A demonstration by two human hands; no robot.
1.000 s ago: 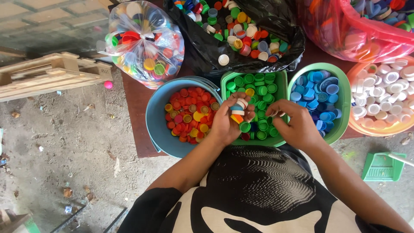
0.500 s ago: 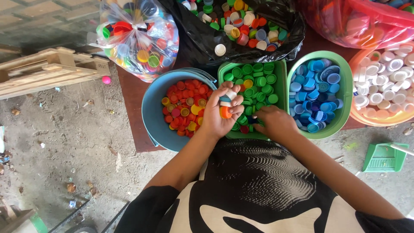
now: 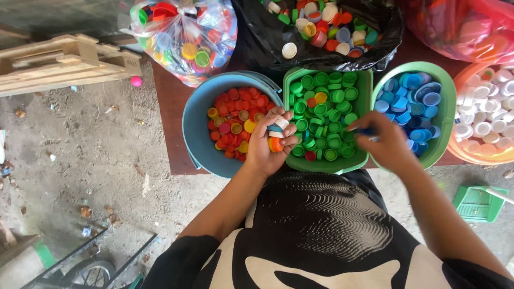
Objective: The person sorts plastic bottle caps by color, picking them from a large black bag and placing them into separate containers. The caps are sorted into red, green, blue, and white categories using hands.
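With the sorting bowls well filled but the black bag (image 3: 321,27) far from emptied, my left hand (image 3: 270,144) gripped mixed caps (image 3: 277,134) over the blue bucket (image 3: 195,126) while my right hand (image 3: 385,142) pinched a blue cap (image 3: 368,131) beside the green bowl (image 3: 441,115).

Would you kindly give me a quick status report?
Left hand gripping mixed caps. Right hand pinching blue cap beside green bowl. Nothing blocking.
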